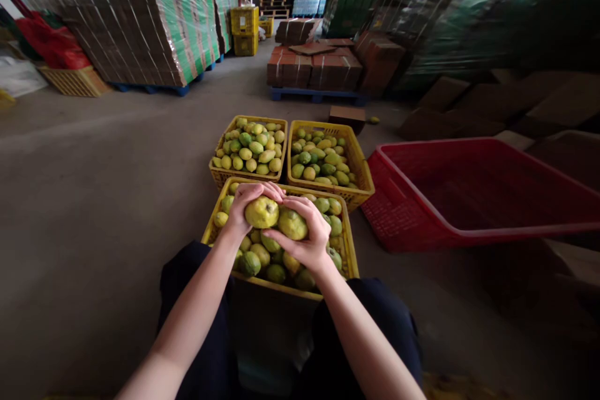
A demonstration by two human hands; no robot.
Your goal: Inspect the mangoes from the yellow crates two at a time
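My left hand [240,207] is wrapped round a yellow lemon [261,212] with a bumpy skin. Close beside it, my right hand [315,234] grips a slightly greener lemon [293,225], thumb below and fingers over the top. The fingertips of both hands nearly meet. Both lemons are above the near yellow crate [352,256], which stands between my knees and holds many green and yellow lemons [250,264]. My hands and forearms hide part of its contents.
Beyond stand a left yellow crate [214,170] of yellower lemons and a right yellow crate [365,165] of mixed ones. A large red basket [394,212] is at the right, near loose cardboard. Farther back are a blue pallet [319,96] with flattened cartons and a wrapped stack [182,19].
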